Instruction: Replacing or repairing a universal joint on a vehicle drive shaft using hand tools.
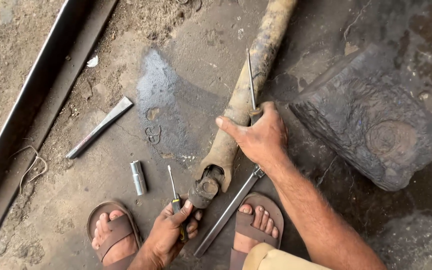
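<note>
No packages, labels, signs or screens seen in head view.
</note>
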